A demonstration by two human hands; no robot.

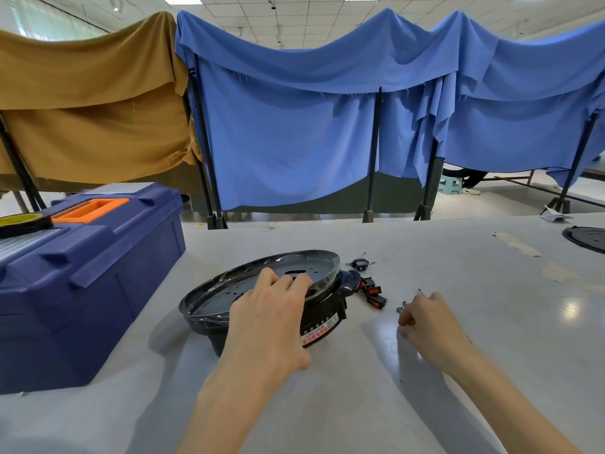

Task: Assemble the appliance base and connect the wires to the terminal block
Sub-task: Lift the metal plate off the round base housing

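Observation:
A black round appliance base with a red-and-white label sits tilted on the table, a dark perforated plate under clear film lying on top of it. My left hand rests on the plate and the base's near side, fingers spread over the rim. Just right of the base lie red rocker switches on wires and a small black socket part. My right hand hovers low over the table with fingers curled, pinching at small screws; whether it holds one is hidden.
A large blue toolbox with an orange handle stands at the left, a roll of yellow tape on its lid. Another black round plate lies at the far right edge. Blue and brown cloth screens hang behind the grey table.

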